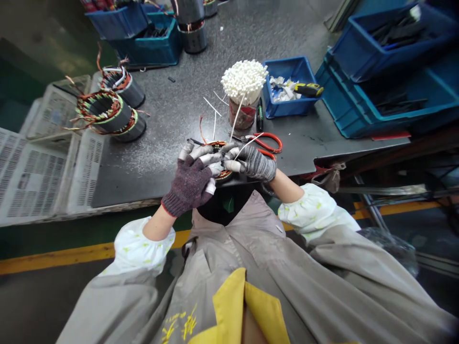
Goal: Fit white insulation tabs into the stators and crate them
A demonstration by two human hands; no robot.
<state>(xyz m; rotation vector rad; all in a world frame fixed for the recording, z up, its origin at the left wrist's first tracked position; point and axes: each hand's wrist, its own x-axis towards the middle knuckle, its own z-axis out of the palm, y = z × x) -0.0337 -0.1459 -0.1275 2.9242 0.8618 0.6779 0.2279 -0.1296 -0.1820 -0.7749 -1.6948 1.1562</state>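
Observation:
A wound motor stator [217, 144] with copper windings stands at the front edge of the table, mostly hidden by my hands. My left hand [190, 184], in a purple knit glove with grey-coated fingertips, grips it from the near side. My right hand [251, 161], in a grey striped glove, closes on it from the right. Thin white ties and a red wire stick up from the windings. Just beyond my right hand lie red-handled scissors [267, 142].
A cup [244, 117] topped with a dense bundle of white-tipped ties stands behind my hands. Blue bins [387, 81] of dark parts fill the right side. Several wound stators [107, 112] stand at the left, beside white plastic crates [36, 181]. The dark table's front edge runs close to my body.

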